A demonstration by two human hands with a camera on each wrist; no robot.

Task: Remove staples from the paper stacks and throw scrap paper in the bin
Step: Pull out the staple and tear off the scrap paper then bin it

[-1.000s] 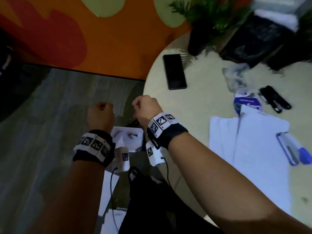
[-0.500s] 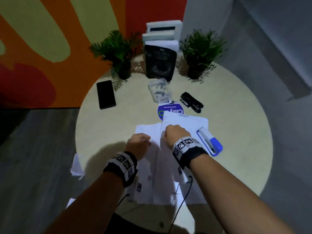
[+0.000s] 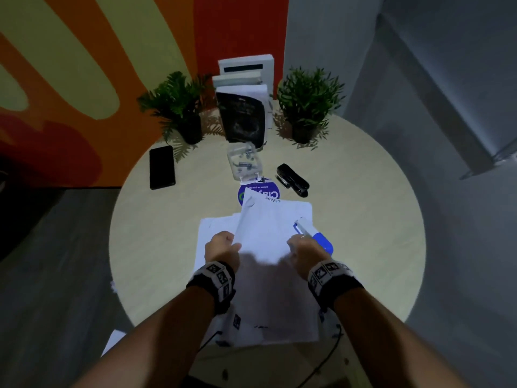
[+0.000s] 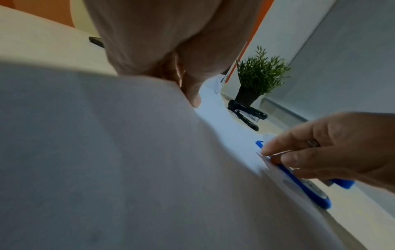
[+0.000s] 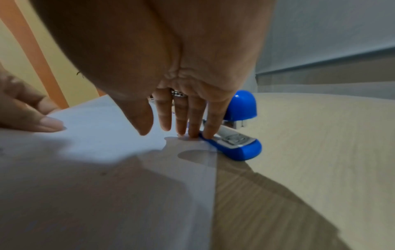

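A white paper stack (image 3: 271, 228) (image 4: 107, 152) (image 5: 102, 152) lies mid-table over another sheet pile (image 3: 215, 228). My left hand (image 3: 222, 246) (image 4: 188, 88) pinches the stack's left edge, thumb on top, and that edge is raised a little. My right hand (image 3: 302, 246) (image 5: 177, 132) (image 4: 299, 155) has straight fingers pointing down. Its fingertips (image 5: 208, 133) touch the stack's right edge and the blue stapler (image 3: 321, 242) (image 5: 237, 145) (image 4: 310, 191) lying there. No bin is in view.
On the round table (image 3: 377, 219) beyond the papers are a black stapler-like tool (image 3: 292, 180), a clear plastic box (image 3: 244, 161), a blue round sticker (image 3: 258, 193) and a black phone (image 3: 162, 167). Two potted plants (image 3: 307, 105) and books (image 3: 243, 79) stand at the back. Loose paper (image 3: 113, 340) lies on the floor, left.
Both hands came from fists over the floor left of the table to the papers. The left hand now grips the stack's left edge; the right has moved right onto the stapler.
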